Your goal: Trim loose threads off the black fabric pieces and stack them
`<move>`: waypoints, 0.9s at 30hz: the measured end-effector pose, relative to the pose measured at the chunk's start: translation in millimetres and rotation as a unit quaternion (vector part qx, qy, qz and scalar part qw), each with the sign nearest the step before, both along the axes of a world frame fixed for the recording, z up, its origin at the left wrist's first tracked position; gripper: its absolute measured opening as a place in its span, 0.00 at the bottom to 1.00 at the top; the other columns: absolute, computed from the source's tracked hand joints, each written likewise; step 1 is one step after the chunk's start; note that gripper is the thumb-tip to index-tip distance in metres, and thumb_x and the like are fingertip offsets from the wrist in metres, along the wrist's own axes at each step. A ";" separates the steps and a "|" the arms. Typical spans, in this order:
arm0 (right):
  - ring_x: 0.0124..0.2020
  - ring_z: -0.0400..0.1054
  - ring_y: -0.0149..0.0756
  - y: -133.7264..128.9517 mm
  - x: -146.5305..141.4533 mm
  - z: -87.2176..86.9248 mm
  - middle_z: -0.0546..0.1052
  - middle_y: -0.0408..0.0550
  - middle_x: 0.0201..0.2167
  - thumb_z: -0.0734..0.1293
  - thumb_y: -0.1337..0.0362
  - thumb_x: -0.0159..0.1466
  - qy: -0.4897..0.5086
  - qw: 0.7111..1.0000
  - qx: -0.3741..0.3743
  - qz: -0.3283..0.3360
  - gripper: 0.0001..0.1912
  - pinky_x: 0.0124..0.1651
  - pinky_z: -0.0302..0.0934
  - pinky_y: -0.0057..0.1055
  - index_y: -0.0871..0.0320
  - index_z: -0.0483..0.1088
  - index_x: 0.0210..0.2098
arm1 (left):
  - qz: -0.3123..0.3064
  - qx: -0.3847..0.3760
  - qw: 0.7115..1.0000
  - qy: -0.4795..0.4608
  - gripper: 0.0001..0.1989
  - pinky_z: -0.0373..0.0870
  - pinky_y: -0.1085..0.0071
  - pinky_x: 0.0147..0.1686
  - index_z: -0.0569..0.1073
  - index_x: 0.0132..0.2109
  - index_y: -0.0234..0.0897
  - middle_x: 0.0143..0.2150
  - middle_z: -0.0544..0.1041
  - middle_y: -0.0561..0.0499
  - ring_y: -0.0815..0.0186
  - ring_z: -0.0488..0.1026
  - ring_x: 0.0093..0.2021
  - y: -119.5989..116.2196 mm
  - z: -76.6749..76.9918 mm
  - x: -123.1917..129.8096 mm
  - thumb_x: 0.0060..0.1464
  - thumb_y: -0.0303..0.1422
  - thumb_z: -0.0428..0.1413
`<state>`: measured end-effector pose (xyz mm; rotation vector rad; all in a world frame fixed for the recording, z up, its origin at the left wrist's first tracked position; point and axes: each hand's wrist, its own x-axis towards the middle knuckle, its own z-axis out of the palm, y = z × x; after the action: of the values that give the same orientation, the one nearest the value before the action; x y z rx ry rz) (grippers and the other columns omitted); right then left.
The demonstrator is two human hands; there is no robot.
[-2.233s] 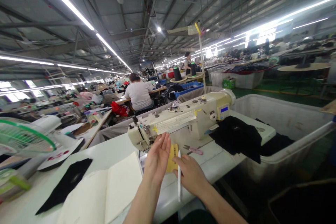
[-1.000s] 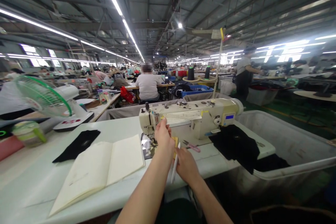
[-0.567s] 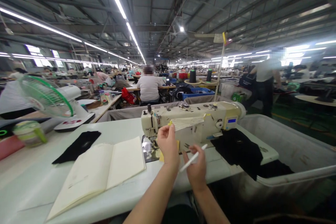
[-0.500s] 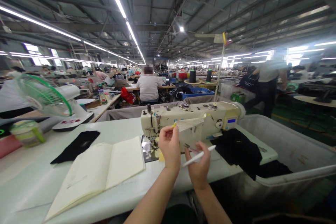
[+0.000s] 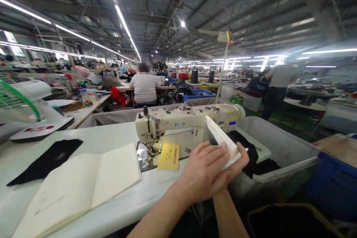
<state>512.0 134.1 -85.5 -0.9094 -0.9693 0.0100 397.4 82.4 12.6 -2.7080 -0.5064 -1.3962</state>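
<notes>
My left hand point(image 5: 203, 173) and my right hand point(image 5: 235, 165) are close together above the front edge of the white sewing table point(image 5: 111, 197). A folded white paper strip point(image 5: 220, 137) rises from my left hand, and its lower end rests against my right hand. The tip of a white pen point(image 5: 246, 149) shows beyond my right hand. A cream industrial sewing machine point(image 5: 189, 117) stands just behind my hands. On its bed, left of my hands, lies a yellow booklet point(image 5: 168, 156).
An open notebook point(image 5: 78, 182) and a black fabric piece point(image 5: 47, 156) lie on the table's left. A fan point(image 5: 30, 108) stands beyond them. Right of the table is a white bin point(image 5: 275, 137) holding black fabric point(image 5: 247, 148). Co-workers sit and stand further off.
The white strip has left the machine arm and is now in my hands, which have moved right and closer together. The yellow booklet is now uncovered. The view has swung slightly.
</notes>
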 end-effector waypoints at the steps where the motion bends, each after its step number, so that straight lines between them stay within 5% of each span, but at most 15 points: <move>1: 0.41 0.74 0.48 -2.8 3.0 4.8 0.72 0.52 0.43 0.62 0.55 0.68 0.023 0.999 0.013 -0.034 0.27 0.41 0.72 0.44 0.49 0.55 0.64 | -0.005 -0.019 1.000 -0.022 0.15 0.63 0.60 0.60 0.74 0.54 0.39 0.53 0.80 0.47 0.61 0.75 0.54 0.9 -3.9 2.5 0.61 0.29 0.53; 4: 0.43 0.72 0.45 -10.7 3.0 19.2 0.71 0.53 0.44 0.68 0.59 0.64 0.061 0.990 0.039 -0.124 0.24 0.44 0.71 0.42 0.53 0.61 0.58 | 0.026 -0.177 0.969 -0.169 0.11 0.70 0.63 0.53 0.77 0.48 0.39 0.47 0.82 0.46 0.61 0.77 0.48 11.4 -12.9 9.8 0.61 0.32 0.54; 8: 0.39 0.72 0.42 -14.6 -7.3 23.8 0.74 0.50 0.38 0.70 0.65 0.63 -0.040 0.990 0.069 -0.115 0.15 0.45 0.70 0.43 0.56 0.67 0.48 | 0.023 -0.505 0.802 -0.319 0.22 0.74 0.64 0.46 0.73 0.55 0.39 0.57 0.76 0.41 0.56 0.74 0.54 44.5 -1.2 10.2 0.60 0.46 0.54; 10: 0.40 0.73 0.42 -13.4 -11.0 20.3 0.76 0.50 0.38 0.67 0.67 0.64 -0.139 0.986 0.078 -0.051 0.12 0.45 0.71 0.44 0.55 0.67 0.48 | 0.012 -0.579 0.764 -0.284 0.26 0.74 0.65 0.42 0.75 0.53 0.38 0.56 0.76 0.41 0.55 0.75 0.52 64.7 13.3 5.4 0.58 0.52 0.52; 13: 0.45 0.74 0.44 -10.5 -13.3 15.2 0.77 0.53 0.43 0.66 0.69 0.64 -0.249 0.963 0.095 0.032 0.17 0.45 0.72 0.45 0.54 0.65 0.53 | 0.053 -0.563 0.814 -0.131 0.24 0.69 0.69 0.34 0.78 0.40 0.33 0.37 0.79 0.46 0.59 0.74 0.39 92.1 34.2 -1.9 0.54 0.51 0.55; 17: 0.47 0.73 0.45 -9.7 -14.6 16.0 0.77 0.54 0.46 0.67 0.68 0.64 -0.237 0.962 0.112 0.070 0.20 0.47 0.72 0.45 0.55 0.63 0.54 | 0.174 -0.403 0.895 0.073 0.13 0.60 0.72 0.30 0.77 0.28 0.34 0.23 0.70 0.54 0.66 0.67 0.29 120.5 51.4 -2.3 0.52 0.39 0.55; 22: 0.41 0.74 0.39 -8.8 -14.5 23.0 0.77 0.48 0.39 0.65 0.66 0.67 -0.087 0.995 0.045 -0.002 0.08 0.46 0.70 0.40 0.56 0.69 0.46 | 0.241 -0.335 0.894 0.175 0.10 0.60 0.71 0.30 0.77 0.26 0.33 0.20 0.67 0.54 0.65 0.67 0.28 150.1 62.4 15.4 0.50 0.33 0.56; 27: 0.39 0.74 0.39 -9.5 -7.4 23.6 0.77 0.48 0.39 0.65 0.64 0.67 -0.043 0.999 0.022 -0.010 0.06 0.42 0.70 0.37 0.56 0.70 0.44 | 0.302 -0.295 0.880 0.217 0.14 0.68 0.67 0.41 0.81 0.34 0.32 0.34 0.80 0.40 0.54 0.76 0.41 161.0 66.4 43.2 0.54 0.37 0.56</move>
<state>504.6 124.7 -61.9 -0.8855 -1.0372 -0.0675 440.6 243.4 79.0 -2.7120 -1.7566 -0.4939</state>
